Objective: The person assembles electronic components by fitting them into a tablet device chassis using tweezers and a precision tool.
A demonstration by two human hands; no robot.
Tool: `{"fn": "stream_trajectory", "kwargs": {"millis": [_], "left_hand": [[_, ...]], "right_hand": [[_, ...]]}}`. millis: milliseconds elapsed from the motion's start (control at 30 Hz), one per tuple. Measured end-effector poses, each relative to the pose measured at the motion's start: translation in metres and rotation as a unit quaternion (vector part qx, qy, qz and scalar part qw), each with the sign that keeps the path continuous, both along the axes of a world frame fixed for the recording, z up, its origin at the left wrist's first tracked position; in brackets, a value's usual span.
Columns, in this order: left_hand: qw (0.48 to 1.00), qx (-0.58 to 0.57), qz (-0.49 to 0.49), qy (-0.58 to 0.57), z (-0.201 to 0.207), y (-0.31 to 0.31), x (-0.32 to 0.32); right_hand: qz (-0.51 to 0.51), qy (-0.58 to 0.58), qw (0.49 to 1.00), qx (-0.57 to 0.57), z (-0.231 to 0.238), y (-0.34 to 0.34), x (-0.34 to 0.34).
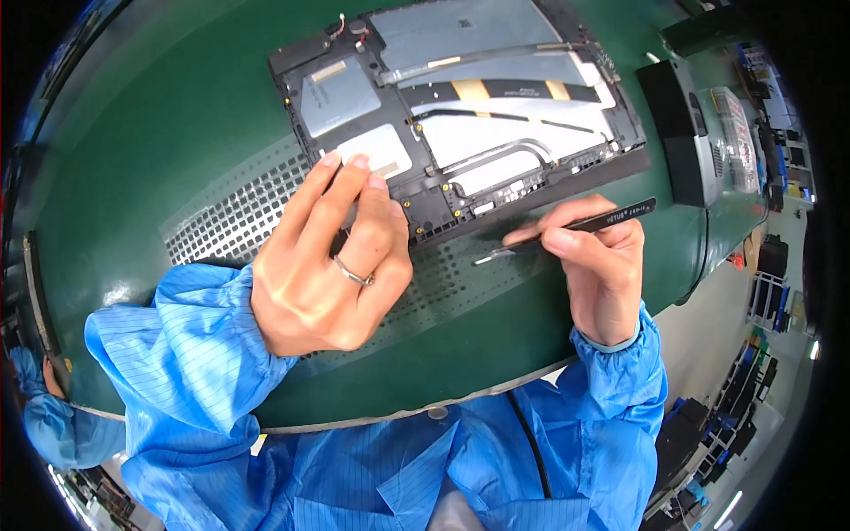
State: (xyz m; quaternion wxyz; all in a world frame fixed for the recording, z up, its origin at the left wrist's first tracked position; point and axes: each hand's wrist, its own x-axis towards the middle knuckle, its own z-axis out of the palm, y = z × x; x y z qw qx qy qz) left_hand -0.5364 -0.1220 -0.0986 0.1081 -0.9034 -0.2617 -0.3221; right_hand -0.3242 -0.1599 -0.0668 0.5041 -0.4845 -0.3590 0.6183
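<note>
Lightly steady the opened device beneath bent left fingers of unclear grip, pinching black tweezers between right fingers.

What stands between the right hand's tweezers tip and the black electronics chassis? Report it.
Nothing visible: between the tip of the tweezers and the black electronics chassis, only the flat, patterned clear sheet and green work surface show. The left hand is off to the left.

- Looks like an electronics workshop
- Shows an opened device chassis and tweezers over a green worktop
- Includes a blue striped smock and loaded racks
</note>
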Motion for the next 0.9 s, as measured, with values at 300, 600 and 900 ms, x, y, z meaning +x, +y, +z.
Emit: {"fn": "stream_trajectory", "kwargs": {"millis": [300,600,900], "left_hand": [[0.988,-0.129,-0.020,-0.080,0.059,0.009,-0.017],[0.978,-0.164,0.016,-0.125,0.069,0.015,-0.011],[0.977,-0.172,0.014,-0.128,0.071,0.018,-0.012]], "right_hand": [[-0.056,-0.125,0.961,0.239,0.055,0.014,-0.019],[-0.116,-0.186,0.925,0.311,0.064,0.035,-0.030],[-0.147,-0.120,0.931,0.311,0.062,0.041,-0.030]]}}
